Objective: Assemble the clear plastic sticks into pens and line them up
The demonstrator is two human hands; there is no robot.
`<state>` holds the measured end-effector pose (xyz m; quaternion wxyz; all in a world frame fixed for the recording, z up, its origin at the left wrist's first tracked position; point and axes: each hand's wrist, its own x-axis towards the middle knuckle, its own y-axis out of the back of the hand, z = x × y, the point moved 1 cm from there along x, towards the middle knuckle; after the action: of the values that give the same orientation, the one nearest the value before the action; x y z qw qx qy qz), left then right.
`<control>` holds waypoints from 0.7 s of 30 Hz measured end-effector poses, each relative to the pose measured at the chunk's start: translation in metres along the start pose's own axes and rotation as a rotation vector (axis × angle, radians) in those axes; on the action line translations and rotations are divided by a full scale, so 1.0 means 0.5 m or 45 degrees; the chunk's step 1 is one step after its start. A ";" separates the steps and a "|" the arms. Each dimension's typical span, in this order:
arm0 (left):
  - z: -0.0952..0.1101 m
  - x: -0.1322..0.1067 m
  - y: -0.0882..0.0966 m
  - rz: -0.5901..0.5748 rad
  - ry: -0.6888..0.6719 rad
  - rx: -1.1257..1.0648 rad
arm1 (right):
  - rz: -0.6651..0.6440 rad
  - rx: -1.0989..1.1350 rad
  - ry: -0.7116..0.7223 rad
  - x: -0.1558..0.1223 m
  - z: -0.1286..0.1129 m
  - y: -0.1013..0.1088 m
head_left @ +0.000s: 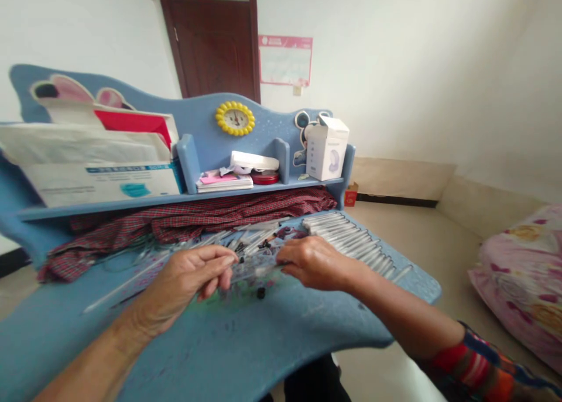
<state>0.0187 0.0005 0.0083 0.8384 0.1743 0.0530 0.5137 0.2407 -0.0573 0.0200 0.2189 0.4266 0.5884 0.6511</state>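
Blur and knuckles hide most of what I hold: the slim clear piece (pixel 267 270) in my right hand (pixel 314 263) shows only partway, and I can't make out what part it is. My right fingers, at three o'clock, are curled and clamped on it. My left hand (pixel 188 279), at nine, has thumb and forefinger pinched together on a small black piece (pixel 241 260), barely visible past the tips. My striped sleeve (pixel 476 361) is cut off at four.

Between my hands, toward six, a loose black stub (pixel 261 293) sits on the blue tabletop (pixel 246 343). At twelve, just past my fingers, clear tubes (pixel 257 244) lie jumbled with dark bits. At two, a row of clear pens (pixel 351 244) lies side by side, partly covered by my forearm. Checked cloth (pixel 246 210) stretches from ten to one. Above it, the shelf (pixel 298 185) holds a mask box (pixel 109 182) at ten and a white box (pixel 325 150) at one. Beyond, a brown door (pixel 213 45) stands near twelve; pink flowered bedding (pixel 522 273) at three runs out of view.
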 end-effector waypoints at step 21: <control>-0.025 0.009 -0.001 -0.022 0.153 0.290 | -0.351 -0.437 -0.382 -0.235 0.158 0.008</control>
<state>0.0179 0.0072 -0.0033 0.8129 0.2367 0.1627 0.5066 0.3690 -0.1049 -0.0154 0.4593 0.3908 0.4829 0.6350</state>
